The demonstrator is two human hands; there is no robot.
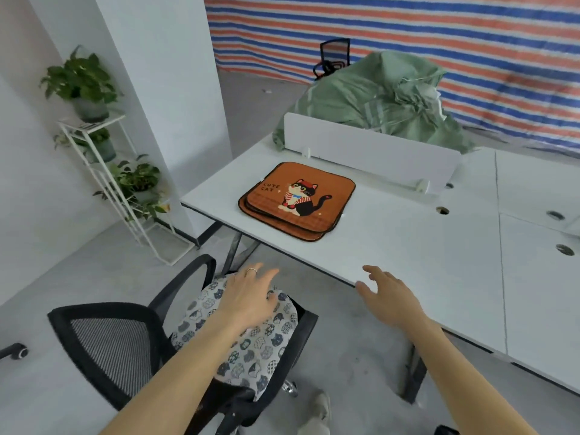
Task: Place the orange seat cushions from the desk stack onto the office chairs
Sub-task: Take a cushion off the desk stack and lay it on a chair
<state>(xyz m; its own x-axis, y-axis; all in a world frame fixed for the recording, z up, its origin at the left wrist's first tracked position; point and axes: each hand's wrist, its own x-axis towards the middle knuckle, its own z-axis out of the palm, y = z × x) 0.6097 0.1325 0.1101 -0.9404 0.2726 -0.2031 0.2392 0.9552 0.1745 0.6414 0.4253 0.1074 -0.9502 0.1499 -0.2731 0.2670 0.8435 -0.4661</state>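
My left hand (pixel 248 296) has its fingers spread flat, ring on one, palm down over the cat-print pad (pixel 251 346) on the chair (pixel 106 343) at about 7 o'clock. Can't tell if it's actually touching. It's got nothing in it. My right hand (pixel 389 299) is loose and open too, empty, fingertips right at the desk (pixel 423 255) edge around 5 o'clock. The cushions (pixel 295 200) sit stacked on the desk at 12 o'clock, cat picture on top, well apart from both hands. Green sack (pixel 376 98) behind the divider (pixel 370 152), plants (pixel 81 80) at 10.
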